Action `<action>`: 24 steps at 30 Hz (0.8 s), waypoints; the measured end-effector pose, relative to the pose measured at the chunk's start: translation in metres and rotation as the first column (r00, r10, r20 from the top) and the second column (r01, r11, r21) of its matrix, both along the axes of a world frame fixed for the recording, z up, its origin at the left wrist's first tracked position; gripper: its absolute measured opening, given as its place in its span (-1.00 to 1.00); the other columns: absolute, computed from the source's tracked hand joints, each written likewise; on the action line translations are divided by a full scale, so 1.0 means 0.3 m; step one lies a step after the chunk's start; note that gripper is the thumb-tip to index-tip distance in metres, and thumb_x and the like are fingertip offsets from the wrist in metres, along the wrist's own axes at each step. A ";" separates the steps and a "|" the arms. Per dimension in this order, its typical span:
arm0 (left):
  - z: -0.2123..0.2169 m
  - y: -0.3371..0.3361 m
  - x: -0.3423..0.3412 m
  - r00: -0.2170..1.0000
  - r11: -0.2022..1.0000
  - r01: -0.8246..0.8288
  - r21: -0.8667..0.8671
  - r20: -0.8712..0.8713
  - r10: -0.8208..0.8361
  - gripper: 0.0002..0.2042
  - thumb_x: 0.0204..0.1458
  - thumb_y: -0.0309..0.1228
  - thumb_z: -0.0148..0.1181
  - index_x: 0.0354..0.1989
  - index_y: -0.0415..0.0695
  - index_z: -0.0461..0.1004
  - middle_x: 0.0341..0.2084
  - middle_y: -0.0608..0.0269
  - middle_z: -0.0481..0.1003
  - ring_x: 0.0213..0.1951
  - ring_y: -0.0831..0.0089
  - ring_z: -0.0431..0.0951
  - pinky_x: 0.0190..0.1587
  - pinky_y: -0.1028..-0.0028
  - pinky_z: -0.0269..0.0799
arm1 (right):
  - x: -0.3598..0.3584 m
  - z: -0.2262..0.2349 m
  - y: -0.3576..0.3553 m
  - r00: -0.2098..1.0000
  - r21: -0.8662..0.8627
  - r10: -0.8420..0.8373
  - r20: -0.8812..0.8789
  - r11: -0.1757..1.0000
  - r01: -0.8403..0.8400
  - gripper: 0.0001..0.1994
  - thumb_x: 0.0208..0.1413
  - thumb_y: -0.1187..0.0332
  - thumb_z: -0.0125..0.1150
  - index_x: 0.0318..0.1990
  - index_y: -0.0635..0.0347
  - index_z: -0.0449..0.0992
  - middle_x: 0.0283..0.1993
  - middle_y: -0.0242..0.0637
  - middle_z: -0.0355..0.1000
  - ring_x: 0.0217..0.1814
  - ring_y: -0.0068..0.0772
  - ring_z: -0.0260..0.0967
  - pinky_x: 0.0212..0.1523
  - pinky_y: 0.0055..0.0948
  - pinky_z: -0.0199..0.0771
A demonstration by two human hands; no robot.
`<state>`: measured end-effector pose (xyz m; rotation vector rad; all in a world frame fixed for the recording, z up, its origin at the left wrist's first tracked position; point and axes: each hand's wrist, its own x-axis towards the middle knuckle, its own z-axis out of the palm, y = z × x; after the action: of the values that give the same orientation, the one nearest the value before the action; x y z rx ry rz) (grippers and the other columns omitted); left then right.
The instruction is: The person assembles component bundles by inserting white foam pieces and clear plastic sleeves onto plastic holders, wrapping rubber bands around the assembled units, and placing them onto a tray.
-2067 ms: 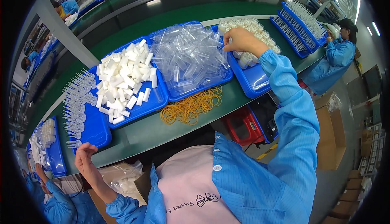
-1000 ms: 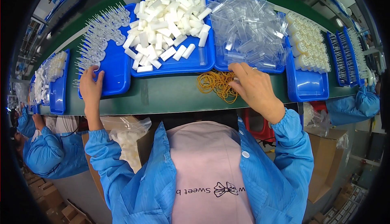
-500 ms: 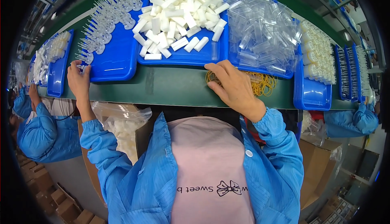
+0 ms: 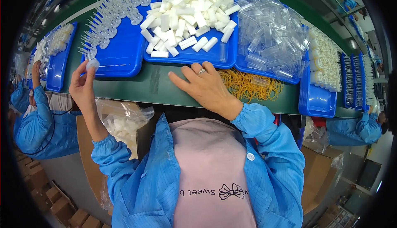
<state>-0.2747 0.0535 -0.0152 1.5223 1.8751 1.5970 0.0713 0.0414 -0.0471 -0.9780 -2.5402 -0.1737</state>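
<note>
Your left hand pinches a small clear plastic piece just off the blue tray of matching parts, within easy reach | your right hand lies open, empty, on the green tabletop touching the rubber bands.

Blue elastic-cuffed coat — pink shirt

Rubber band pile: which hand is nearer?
Right. The right hand rests on the green table beside the rubber band pile, touching its left edge. The left hand is far off by the leftmost blue tray.
</note>
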 end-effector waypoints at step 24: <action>0.052 -0.085 0.481 0.608 0.706 0.705 0.072 0.453 -0.653 -0.82 -0.03 -0.60 0.26 -0.22 -0.25 0.51 -0.23 0.26 0.42 -0.20 0.55 0.48 -0.17 0.60 0.44 | 0.129 0.073 0.244 0.980 -0.032 -0.024 0.199 0.999 0.031 -0.78 -0.07 0.48 0.01 -0.20 0.13 0.38 -0.36 -0.27 0.29 -0.23 -0.23 0.29 -0.23 -0.29 0.29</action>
<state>-0.1303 0.0279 0.0003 1.4021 0.9220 1.2753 0.1100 0.1146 -0.0254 -1.0570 -2.7193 -0.2476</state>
